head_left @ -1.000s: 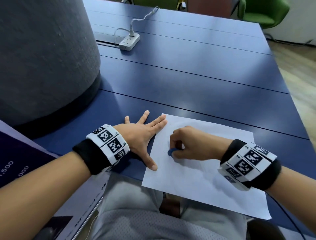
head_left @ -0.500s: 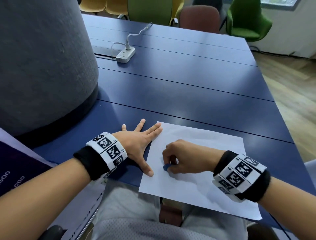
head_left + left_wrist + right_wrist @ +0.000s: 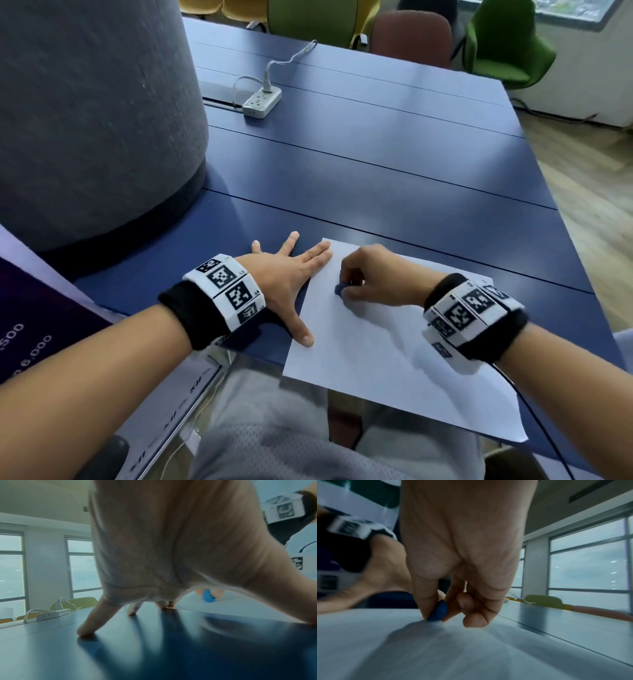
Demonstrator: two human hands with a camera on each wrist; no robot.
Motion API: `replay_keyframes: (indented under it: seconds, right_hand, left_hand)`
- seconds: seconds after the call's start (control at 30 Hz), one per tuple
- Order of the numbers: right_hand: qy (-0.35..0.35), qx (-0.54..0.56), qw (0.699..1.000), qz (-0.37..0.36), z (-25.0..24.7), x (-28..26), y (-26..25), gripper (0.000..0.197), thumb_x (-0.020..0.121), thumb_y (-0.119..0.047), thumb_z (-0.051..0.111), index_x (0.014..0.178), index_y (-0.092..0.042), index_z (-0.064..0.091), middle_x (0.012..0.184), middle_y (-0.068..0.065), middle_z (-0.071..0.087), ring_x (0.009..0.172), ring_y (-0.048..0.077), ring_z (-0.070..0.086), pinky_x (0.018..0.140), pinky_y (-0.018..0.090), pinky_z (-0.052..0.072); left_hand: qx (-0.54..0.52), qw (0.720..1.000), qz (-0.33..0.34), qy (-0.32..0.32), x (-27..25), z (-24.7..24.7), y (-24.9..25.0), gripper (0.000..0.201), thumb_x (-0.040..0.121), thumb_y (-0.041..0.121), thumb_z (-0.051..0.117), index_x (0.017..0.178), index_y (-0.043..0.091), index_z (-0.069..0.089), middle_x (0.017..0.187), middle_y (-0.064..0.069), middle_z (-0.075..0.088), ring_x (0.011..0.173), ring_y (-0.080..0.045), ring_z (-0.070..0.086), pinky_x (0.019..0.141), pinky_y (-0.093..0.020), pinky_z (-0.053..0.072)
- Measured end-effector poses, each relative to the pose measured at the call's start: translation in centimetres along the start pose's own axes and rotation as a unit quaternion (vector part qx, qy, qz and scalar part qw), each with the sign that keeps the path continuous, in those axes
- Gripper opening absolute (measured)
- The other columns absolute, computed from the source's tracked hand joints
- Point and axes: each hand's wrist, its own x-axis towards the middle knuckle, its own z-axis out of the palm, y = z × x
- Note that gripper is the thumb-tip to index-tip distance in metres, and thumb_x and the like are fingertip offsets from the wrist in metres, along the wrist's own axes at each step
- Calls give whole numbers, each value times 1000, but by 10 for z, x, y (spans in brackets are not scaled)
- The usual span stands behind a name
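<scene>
A white sheet of paper (image 3: 394,359) lies on the blue table (image 3: 376,171) near its front edge, one corner hanging over the edge. My right hand (image 3: 363,277) pinches a small blue eraser (image 3: 339,289) between thumb and fingers and holds it against the paper (image 3: 471,649); the eraser (image 3: 438,612) tip touches the sheet. My left hand (image 3: 284,274) lies flat with fingers spread, its index finger and thumb on the paper's left edge, the other fingers on the table (image 3: 154,649). The eraser (image 3: 208,597) shows past the left palm.
A big grey cylinder (image 3: 92,113) stands on the table at the left. A white power strip (image 3: 262,101) with a cable lies at the back. Green, yellow and red chairs (image 3: 507,51) stand behind the table. A printed board (image 3: 41,342) lies by my left forearm.
My right hand with the eraser has shifted slightly on the paper. The head view has tilted up, showing more of the chairs. The left hand stays flat on the paper's edge.
</scene>
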Motion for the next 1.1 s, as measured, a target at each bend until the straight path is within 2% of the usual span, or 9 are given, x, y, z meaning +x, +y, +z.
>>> replay_keyframes:
  seconds: [0.1,0.23,0.4,0.53,0.63,0.8,0.87,1.0,1.1]
  right_hand:
    - [43,18,999,23,1,4,8,13,81,-21,69,82,-8,70,74,1,67,65,14,55,62,26,44]
    - [-28,0,1000,4,3,0,1,12,80,-25,71,82,-14,71,69,-6,63,59,5,52,56,15,39]
    - [71,23,995,59,-14,24,18,19,80,-25,73,93,-13,65,71,-6,60,60,-1,52,57,15,37]
    - [35,53,998,21,-5,16,10,8,78,-16,73,82,-14,66,60,-13,54,53,-4,53,53,8,37]
    - [-12,58,998,9,-4,12,7,8,79,-19,74,82,-18,67,59,-11,56,51,-4,52,51,10,38]
    - [41,59,996,59,-8,13,18,9,81,-23,72,85,-20,65,67,-8,60,55,1,52,52,13,36]
    - [18,66,997,47,-3,3,12,8,81,-21,72,82,-20,64,63,-10,59,51,0,51,50,9,36]
    - [-37,46,998,28,0,-9,5,6,80,-23,71,82,-21,65,60,-12,57,52,-2,51,50,10,37]
    - [36,47,996,65,-6,1,15,9,82,-21,70,87,-18,63,65,-10,57,55,0,51,59,18,38]
  left_hand:
    - [0,1000,3,1,0,1,-1,149,47,79,76,148,39,-26,146,35,-37,142,-23,-35,100,-79,-6]
    - [4,1000,5,2,0,2,-1,149,48,79,76,148,38,-27,147,34,-37,142,-24,-34,101,-79,-6]
    - [-2,1000,8,7,-1,2,-1,149,48,79,76,147,40,-28,146,35,-36,142,-23,-34,101,-79,-6]
    - [-3,1000,8,7,-1,2,0,149,49,77,78,147,40,-29,146,35,-37,142,-24,-35,100,-80,-6]
    - [-1,1000,7,4,-1,1,0,149,49,77,77,146,41,-30,146,35,-37,141,-24,-35,100,-79,-6]
    - [-3,1000,-1,-5,-2,0,0,148,49,79,76,147,41,-27,146,36,-36,141,-21,-36,102,-78,-6]
    - [-2,1000,0,-5,-3,-1,2,148,50,78,77,148,40,-27,146,35,-36,141,-21,-35,103,-78,-6]
    - [3,1000,-2,5,-3,0,3,148,50,77,77,149,38,-25,148,34,-35,142,-22,-34,103,-78,-4]
    - [-1,1000,-2,12,-4,0,2,147,49,77,78,149,40,-24,147,36,-34,142,-20,-34,103,-77,-6]
